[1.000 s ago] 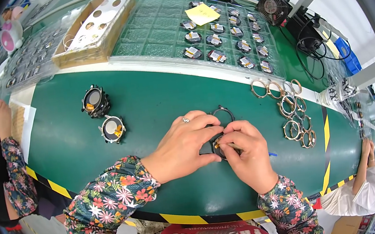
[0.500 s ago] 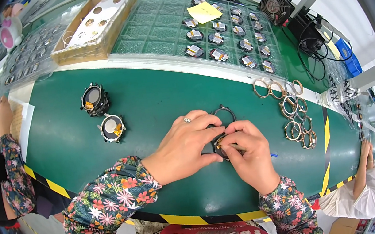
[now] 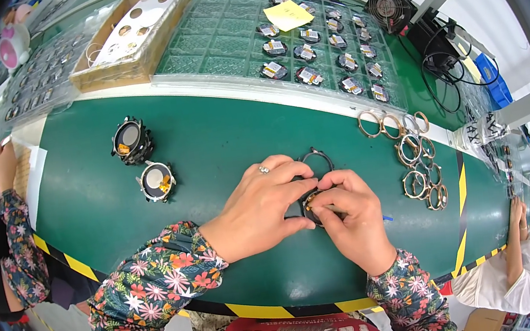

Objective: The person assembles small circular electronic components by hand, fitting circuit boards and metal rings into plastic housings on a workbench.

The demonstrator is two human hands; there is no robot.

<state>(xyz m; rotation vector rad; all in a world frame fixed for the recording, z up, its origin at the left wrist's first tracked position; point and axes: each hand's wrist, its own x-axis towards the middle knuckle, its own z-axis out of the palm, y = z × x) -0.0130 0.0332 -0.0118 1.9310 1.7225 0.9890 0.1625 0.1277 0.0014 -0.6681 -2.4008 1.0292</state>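
Note:
My left hand [image 3: 264, 202] curves around a dark round watch case [image 3: 308, 213], thumb at its near side and fingertips on its far edge. My right hand [image 3: 354, 215] is closed in a pinch over the same case, fingertips at a bit of yellow flex cable inside it. A thin tool's blue end [image 3: 388, 219] pokes out beyond the right hand; the rest of it is hidden by the palm. Just past the fingertips lies a black ring-shaped bezel [image 3: 325, 157]. Most of the case is covered by both hands.
Two watch cases with yellow flex cables, one dark [image 3: 131, 141] and one silver [image 3: 156, 181], rest at the left. Several metal rings [image 3: 409, 150] lie at the right. Behind stand a clear compartment tray [image 3: 214, 35] of round parts and a cardboard box [image 3: 144, 64]. Other people sit at both sides.
Both hands stay almost in place around the watch case. The right fingers have shifted slightly, and the tool's shaft seen under them earlier is now mostly hidden.

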